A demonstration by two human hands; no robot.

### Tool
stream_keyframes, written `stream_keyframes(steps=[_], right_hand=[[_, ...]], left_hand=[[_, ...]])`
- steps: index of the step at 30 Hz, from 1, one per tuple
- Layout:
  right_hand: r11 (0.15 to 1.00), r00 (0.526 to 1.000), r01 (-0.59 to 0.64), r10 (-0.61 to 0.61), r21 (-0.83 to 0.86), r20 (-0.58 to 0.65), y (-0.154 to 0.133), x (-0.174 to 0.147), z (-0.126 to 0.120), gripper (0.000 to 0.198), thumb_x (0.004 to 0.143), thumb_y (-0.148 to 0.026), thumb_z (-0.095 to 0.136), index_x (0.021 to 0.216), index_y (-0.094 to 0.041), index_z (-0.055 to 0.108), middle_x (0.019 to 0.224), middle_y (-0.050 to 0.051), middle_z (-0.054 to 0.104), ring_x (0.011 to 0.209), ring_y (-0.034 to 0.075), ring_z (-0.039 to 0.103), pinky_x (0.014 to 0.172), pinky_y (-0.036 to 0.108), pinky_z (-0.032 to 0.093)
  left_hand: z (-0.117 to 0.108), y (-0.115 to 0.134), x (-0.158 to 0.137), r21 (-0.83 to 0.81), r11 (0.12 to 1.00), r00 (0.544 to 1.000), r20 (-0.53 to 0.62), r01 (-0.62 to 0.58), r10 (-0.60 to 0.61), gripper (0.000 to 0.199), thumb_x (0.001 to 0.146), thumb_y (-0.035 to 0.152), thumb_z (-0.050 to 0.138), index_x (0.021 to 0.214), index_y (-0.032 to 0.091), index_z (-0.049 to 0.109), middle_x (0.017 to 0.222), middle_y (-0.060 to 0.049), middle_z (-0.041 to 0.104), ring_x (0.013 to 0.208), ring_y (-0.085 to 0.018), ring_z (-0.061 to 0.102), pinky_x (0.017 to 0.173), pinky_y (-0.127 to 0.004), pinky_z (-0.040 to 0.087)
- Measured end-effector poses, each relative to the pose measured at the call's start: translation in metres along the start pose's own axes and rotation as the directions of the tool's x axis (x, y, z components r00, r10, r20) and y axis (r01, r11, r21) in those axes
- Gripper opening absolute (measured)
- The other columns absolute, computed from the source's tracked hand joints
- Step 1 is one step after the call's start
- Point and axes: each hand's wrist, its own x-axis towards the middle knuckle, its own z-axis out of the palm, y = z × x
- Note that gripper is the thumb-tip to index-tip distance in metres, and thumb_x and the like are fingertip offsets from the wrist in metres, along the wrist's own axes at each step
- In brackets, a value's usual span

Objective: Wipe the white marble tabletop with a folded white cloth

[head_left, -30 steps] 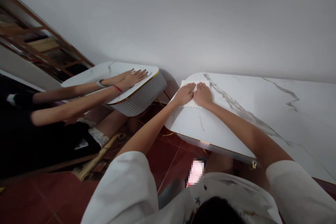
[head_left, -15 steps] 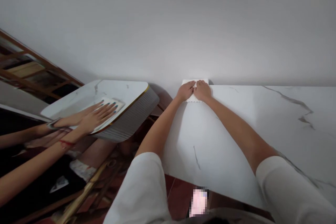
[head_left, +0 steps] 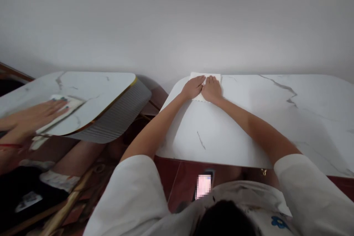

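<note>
My left hand [head_left: 193, 87] and my right hand [head_left: 212, 89] lie side by side on a folded white cloth [head_left: 201, 98]. Both are palm down with fingers flat, the inner edges touching. Under them the cloth rests against the back left part of a white marbled table [head_left: 238, 125], close to the wall. Both arms reach straight out across the tabletop.
To the left stands a second marbled table [head_left: 110, 92] with a gold rim and ribbed side. A co-worker's hand [head_left: 41, 114] presses a white cloth [head_left: 74, 103] there. The wall [head_left: 177, 18] runs behind both tables. A pixelated phone-like object [head_left: 204, 186] is below my table.
The view has shifted, and more of my table's outline shows. My hands remain flat on the cloth at the back edge. The co-worker's hand and cloth have moved left, toward their table's near edge.
</note>
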Motion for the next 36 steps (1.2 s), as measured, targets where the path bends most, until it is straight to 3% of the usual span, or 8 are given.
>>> stream_keyframes(steps=[7,14,19,23,28,32,36], right_hand=[[0.999,0.999,0.033,-0.033,0.007,0.031,-0.037,-0.070,-0.008,0.057,0.094,-0.023,0.030,0.145,0.004,0.031,0.154,0.020,0.029,0.144,0.028,0.021,0.117,0.042,0.016],[0.979,0.971,0.199,-0.203,0.048,0.125,-0.069,-0.136,-0.015,0.056,0.095,-0.022,0.030,0.145,0.003,0.032,0.154,0.019,0.029,0.145,0.026,0.021,0.118,0.040,0.016],[0.947,0.930,0.309,-0.320,0.085,0.184,-0.066,-0.172,-0.026,0.056,0.095,-0.021,0.030,0.145,0.004,0.031,0.154,0.019,0.028,0.145,0.027,0.021,0.119,0.040,0.016],[0.938,0.918,0.333,-0.347,0.099,0.193,-0.043,-0.189,-0.039,0.057,0.094,-0.020,0.032,0.145,0.003,0.032,0.155,0.019,0.028,0.145,0.028,0.020,0.119,0.040,0.017],[0.957,0.940,0.285,-0.290,0.054,0.177,-0.005,-0.183,-0.050,0.057,0.093,-0.019,0.031,0.146,0.002,0.032,0.154,0.018,0.030,0.145,0.027,0.022,0.118,0.040,0.018],[0.965,0.955,0.263,-0.259,-0.015,0.142,0.019,-0.151,-0.051,0.056,0.093,-0.019,0.030,0.145,0.002,0.033,0.153,0.019,0.032,0.143,0.028,0.025,0.117,0.042,0.021],[0.954,0.952,0.291,-0.282,-0.064,0.123,0.036,-0.103,-0.045,0.055,0.093,-0.017,0.029,0.143,0.004,0.035,0.151,0.020,0.035,0.142,0.028,0.028,0.116,0.041,0.021]], left_hand=[[-0.022,0.031,-0.080,0.021,1.000,1.000,-0.005,0.023,-0.023,0.054,0.091,0.029,0.028,0.141,0.015,0.042,0.149,-0.008,0.042,0.139,-0.019,0.036,0.118,-0.038,0.026],[-0.041,0.076,-0.176,0.123,0.971,0.979,-0.059,0.203,-0.197,0.056,0.089,0.026,0.027,0.141,0.014,0.042,0.148,-0.009,0.044,0.138,-0.020,0.038,0.117,-0.040,0.029],[-0.048,0.122,-0.210,0.188,0.923,0.942,-0.079,0.336,-0.326,0.057,0.086,0.023,0.028,0.140,0.010,0.044,0.146,-0.012,0.046,0.136,-0.024,0.041,0.114,-0.041,0.033],[-0.046,0.158,-0.206,0.200,0.912,0.934,-0.070,0.358,-0.351,0.057,0.085,0.022,0.032,0.140,0.011,0.044,0.145,-0.013,0.047,0.135,-0.025,0.043,0.113,-0.042,0.035],[-0.036,0.181,-0.167,0.172,0.933,0.948,-0.052,0.317,-0.313,0.056,0.086,0.022,0.034,0.139,0.010,0.046,0.145,-0.013,0.047,0.135,-0.027,0.043,0.112,-0.042,0.036],[-0.028,0.171,-0.123,0.128,0.958,0.966,-0.071,0.255,-0.248,0.054,0.086,0.020,0.034,0.137,0.008,0.047,0.143,-0.013,0.049,0.134,-0.026,0.044,0.113,-0.041,0.034],[-0.022,0.144,-0.076,0.080,0.973,0.974,-0.088,0.217,-0.210,0.050,0.087,0.020,0.033,0.131,0.007,0.052,0.139,-0.014,0.053,0.131,-0.024,0.047,0.112,-0.038,0.035]])
